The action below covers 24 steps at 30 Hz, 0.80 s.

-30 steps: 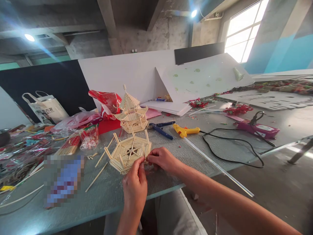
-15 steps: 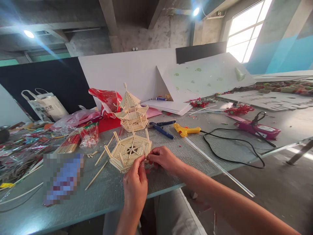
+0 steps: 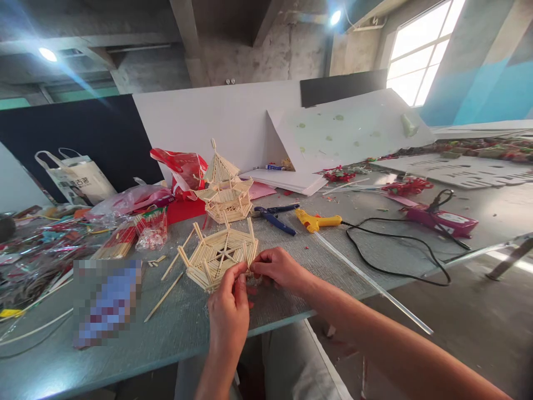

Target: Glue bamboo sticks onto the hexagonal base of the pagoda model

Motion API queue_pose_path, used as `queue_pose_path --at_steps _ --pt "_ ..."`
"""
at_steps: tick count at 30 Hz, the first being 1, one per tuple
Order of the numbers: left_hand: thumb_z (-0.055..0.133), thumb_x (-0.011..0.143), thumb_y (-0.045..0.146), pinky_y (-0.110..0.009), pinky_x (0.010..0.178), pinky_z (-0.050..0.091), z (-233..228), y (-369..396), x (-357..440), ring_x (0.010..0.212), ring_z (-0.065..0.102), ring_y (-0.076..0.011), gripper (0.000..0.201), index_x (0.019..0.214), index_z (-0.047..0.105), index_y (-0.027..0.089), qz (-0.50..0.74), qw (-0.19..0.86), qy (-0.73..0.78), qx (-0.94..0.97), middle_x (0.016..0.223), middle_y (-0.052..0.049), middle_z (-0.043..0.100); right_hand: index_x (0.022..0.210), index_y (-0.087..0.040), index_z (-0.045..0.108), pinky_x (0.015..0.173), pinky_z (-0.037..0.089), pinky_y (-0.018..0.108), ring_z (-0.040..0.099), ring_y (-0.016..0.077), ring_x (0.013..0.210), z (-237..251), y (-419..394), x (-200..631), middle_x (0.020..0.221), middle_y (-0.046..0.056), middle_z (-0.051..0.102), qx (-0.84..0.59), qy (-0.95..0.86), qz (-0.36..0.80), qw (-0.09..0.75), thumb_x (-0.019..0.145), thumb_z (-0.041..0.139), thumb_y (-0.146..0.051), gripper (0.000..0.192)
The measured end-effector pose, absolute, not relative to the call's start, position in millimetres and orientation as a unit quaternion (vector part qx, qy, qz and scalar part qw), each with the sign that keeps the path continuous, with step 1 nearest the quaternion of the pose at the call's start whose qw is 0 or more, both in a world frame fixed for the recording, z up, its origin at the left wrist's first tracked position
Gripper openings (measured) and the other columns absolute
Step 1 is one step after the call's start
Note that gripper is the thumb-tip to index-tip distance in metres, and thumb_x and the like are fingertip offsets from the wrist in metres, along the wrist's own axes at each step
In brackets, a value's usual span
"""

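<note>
We see a finished stick pavilion, blue-handled pliers, a yellow glue gun and red bags on the tabletop.

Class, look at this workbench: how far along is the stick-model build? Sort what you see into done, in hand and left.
Done: a roofed stick pavilion stands finished-looking behind. In hand: the left hand and right hand pinch the near edge of a flat hexagonal stick frame, which has corner posts but no roof. Left: loose sticks lie beside it and the glue gun rests unused.
</note>
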State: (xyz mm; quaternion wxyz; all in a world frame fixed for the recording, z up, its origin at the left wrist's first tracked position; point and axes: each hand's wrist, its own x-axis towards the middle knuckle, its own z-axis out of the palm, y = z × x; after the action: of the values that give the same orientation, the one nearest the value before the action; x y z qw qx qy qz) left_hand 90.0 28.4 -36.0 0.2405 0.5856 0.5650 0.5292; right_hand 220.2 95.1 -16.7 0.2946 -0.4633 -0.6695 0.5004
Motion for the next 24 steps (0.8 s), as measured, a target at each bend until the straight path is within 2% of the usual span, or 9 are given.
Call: queue_pose_path --at_steps 8,24 --pt "0.044 0.083 0.035 -0.024 0.042 0.053 -34.5 28.8 88.6 0.061 0.064 -0.0140 0.028 0.104 0.055 0.020 0.545 0.269 0.559 0.564 0.106 -0.008 0.062 0.065 -0.014 0.057 0.032 0.027 0.016 0.036 0.0049 0.034 -16.5 94.5 220.7 0.042 -0.007 0.045 -0.471 -0.662 0.501 0.296 0.071 0.054 -0.030 0.017" --pt "0.044 0.082 0.030 -0.023 0.040 0.052 -30.7 29.9 87.6 0.060 0.063 -0.0136 0.026 0.102 0.058 0.020 0.524 0.253 0.571 0.578 0.101 -0.008 0.064 0.064 -0.014 0.056 0.033 0.028 0.015 0.038 0.0048 0.036 -14.0 93.9 219.2 0.044 -0.005 0.046 -0.468 -0.677 0.485 0.296 0.071 0.054 -0.028 0.016"
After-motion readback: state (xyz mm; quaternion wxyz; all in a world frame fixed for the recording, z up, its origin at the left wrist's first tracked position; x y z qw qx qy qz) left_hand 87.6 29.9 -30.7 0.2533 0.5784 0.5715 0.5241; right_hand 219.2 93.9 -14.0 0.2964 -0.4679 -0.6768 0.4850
